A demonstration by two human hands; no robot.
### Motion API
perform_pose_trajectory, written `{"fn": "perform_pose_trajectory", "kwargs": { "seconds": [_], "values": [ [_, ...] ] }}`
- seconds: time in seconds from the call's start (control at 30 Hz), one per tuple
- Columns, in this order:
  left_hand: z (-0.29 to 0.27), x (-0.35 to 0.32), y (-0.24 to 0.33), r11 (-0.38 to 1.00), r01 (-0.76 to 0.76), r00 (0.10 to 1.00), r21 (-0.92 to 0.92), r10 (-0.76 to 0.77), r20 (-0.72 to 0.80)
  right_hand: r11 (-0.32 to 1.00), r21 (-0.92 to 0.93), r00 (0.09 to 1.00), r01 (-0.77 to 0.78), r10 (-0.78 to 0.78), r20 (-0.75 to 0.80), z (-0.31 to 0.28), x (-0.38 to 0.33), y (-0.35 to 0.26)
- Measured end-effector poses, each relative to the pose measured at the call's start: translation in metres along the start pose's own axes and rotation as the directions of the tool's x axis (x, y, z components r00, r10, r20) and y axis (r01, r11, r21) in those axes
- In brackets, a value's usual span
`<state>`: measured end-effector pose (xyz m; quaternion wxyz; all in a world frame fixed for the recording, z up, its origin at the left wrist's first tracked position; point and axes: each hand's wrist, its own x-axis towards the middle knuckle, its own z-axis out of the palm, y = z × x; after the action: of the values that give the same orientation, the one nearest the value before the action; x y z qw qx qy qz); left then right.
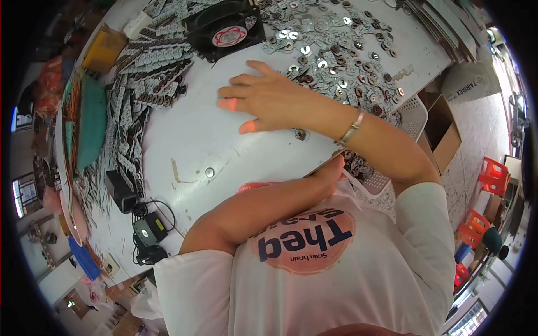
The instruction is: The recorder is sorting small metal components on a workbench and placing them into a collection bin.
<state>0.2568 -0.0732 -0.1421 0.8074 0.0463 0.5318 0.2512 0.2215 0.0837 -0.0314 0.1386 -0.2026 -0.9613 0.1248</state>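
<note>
My right hand (269, 98) lies palm down on the white tabletop (190, 129), fingers spread, with orange covers on some fingertips. Beside and beyond it spread many small metal pieces (342, 61) with round, partly dark centres. One loose piece (301, 134) rests just under the right wrist, near the table edge. My left arm crosses in front of my body, and my left hand (335, 168) is at the table's edge, its fingers mostly hidden. Below that edge, a white plastic basket (413, 119) contains more of the pieces, close to the left hand.
A black fan (224, 31) stands at the back. Long linked metal strips (151, 73) pile up along the left, beside a yellow box (105, 47) and a green curved object (92, 120). Black power adapters (148, 227) lie near left. A cardboard box (445, 134) stands right of the basket.
</note>
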Motion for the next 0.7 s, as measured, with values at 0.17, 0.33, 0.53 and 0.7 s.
{"fn": "perform_pose_trajectory", "kwargs": {
  "seconds": [0.17, 0.33, 0.53, 0.7],
  "values": [
    [-0.003, -0.01, 0.016, 0.994, 0.11, 0.993, 0.018, -0.111, 0.05, 0.999, -0.004, 0.999, -0.049, 0.049, -0.024, -0.018, -0.049, -0.005],
    [0.009, -0.027, 0.028, 0.992, 0.118, 0.992, 0.038, -0.117, -0.036, 0.978, -0.157, 0.984, -0.135, 0.114, -0.136, -0.02, -0.093, -0.014],
    [0.009, -0.031, 0.029, 0.994, 0.066, 0.998, 0.083, -0.067, -0.001, 0.953, -0.166, 0.956, -0.252, 0.219, -0.194, -0.035, -0.14, -0.02],
    [0.02, -0.048, 0.044, 0.994, 0.032, 0.999, 0.102, -0.036, 0.037, 0.955, -0.031, 0.941, -0.295, 0.284, -0.185, -0.05, -0.165, -0.028]
  ]
}}
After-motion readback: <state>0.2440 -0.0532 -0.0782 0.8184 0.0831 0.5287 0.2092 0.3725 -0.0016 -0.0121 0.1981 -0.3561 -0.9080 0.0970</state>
